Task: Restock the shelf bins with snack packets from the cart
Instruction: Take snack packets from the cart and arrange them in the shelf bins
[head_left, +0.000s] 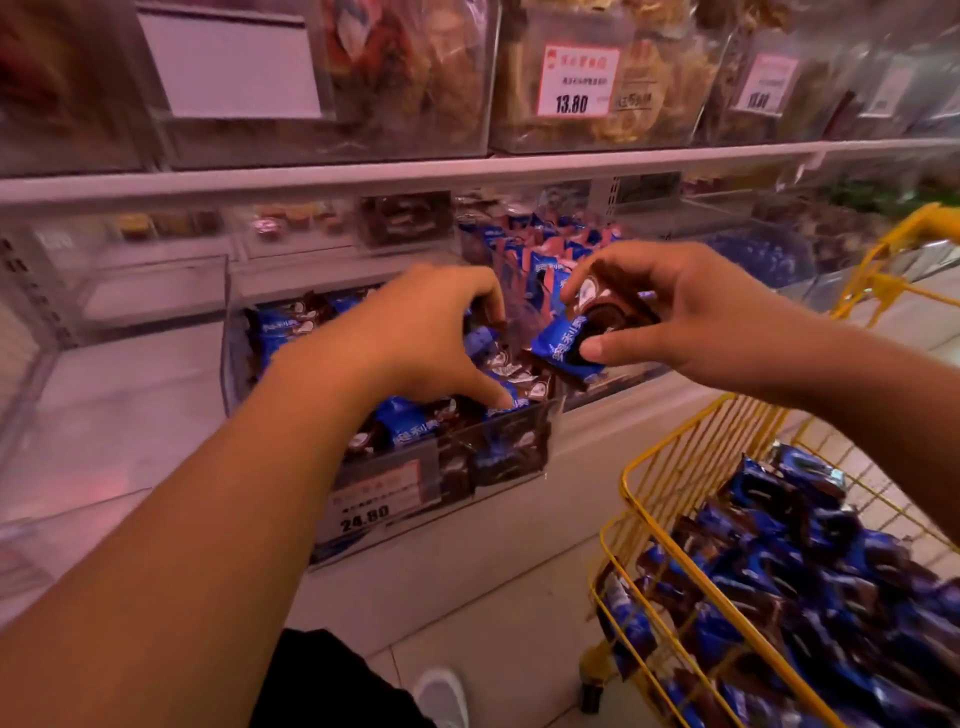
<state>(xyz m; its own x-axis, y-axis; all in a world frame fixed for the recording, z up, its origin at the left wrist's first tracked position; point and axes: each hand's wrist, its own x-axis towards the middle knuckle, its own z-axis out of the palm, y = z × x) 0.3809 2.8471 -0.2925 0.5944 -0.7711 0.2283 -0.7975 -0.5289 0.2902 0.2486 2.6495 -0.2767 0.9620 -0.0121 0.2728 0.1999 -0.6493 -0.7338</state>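
A clear shelf bin (239, 332) with a 24.80 price tag holds several blue and brown snack packets (410, 421). My left hand (426, 332) reaches down into this bin, its thumb and fingers spread over the packets; whether it holds one is hidden. My right hand (670, 312) hovers over the bin's right side and pinches a couple of blue and brown packets (576, 332) between thumb and fingers. The yellow wire cart (670, 467) at the lower right is filled with several more of the same packets (810, 561).
A second clear bin (535, 244) behind holds blue and pink packets. Upper shelf bins (587, 83) carry dried snacks with price tags. An empty clear bin (145, 291) stands to the left. My shoe (441, 696) shows on the tiled floor beside the cart.
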